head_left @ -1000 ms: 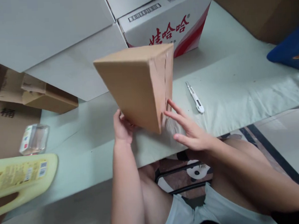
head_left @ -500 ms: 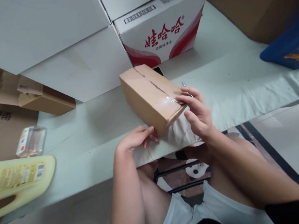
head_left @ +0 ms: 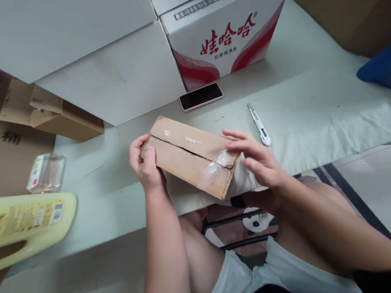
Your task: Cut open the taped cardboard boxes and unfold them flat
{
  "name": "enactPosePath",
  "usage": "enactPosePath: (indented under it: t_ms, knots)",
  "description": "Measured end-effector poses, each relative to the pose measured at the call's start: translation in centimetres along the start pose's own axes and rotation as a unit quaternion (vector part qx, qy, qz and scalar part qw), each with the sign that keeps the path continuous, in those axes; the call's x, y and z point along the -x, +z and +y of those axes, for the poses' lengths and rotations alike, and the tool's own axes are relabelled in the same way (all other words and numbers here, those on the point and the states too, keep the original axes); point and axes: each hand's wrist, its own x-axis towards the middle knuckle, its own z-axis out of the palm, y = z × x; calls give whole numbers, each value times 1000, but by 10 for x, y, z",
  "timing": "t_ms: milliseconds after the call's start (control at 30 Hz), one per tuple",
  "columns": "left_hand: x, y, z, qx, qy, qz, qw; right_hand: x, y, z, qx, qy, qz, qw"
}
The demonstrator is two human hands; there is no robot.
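Observation:
A small brown cardboard box [head_left: 189, 153] lies slanted before me, held at its left end by my left hand [head_left: 144, 161]. The thumb presses on the top while the fingers wrap round the end. A dark seam runs along the top, with clear tape shining near the right end. My right hand [head_left: 254, 155] is at the box's far right corner, its fingers stretched out and apart; whether the fingertips touch the cardboard I cannot tell. Just right of that hand, a utility knife [head_left: 259, 124] rests on the cloth. Behind the box lies a phone [head_left: 201, 96] with a dark screen.
White cartons [head_left: 117, 76] and a white-and-red water carton [head_left: 225, 46] stand at the back. On the left are a yellow bottle [head_left: 65, 218], a clear container [head_left: 48, 172] and an open brown carton [head_left: 76, 121]. A blue object [head_left: 382, 68] sits at right. The table's cloth-covered edge is near my knees.
The box has turned and come nearer, uncovering the phone. My left hand has moved from its near lower edge to its left end. The utility knife now shows fully.

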Motion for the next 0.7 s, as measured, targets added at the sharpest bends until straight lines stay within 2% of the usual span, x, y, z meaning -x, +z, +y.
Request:
enactPosePath:
  t_ms: [67,133,167,200,300,400,467,600,700]
  knots:
    - [1,-2,-1,-4,-20,-8,1000,-2,-9,4,100,62,87,989]
    - [2,-3,-2,-4,-16,-13,1000,-3,-22,13,244,142,145,948]
    - [1,-4,-2,-4,-13,-15,1000,-3,-29,19,311,184,146,921]
    - [1,-4,-3,-5,-12,-17,1000,-3,-36,24,364,225,128,895]
    - [-1,-4,-6,-18,-9,-19,1000,-2,-51,35,447,319,18,836]
    - [0,-3,-8,-22,1,-19,1000,-3,-55,35,465,353,-46,810]
    - [1,-2,-8,-11,19,-17,1000,-5,-53,31,437,370,-39,819]
    - [4,0,-4,-12,73,-8,997,-5,-48,19,237,386,10,891]
    - [2,-1,-3,-27,93,9,995,3,-45,10,137,319,42,937]
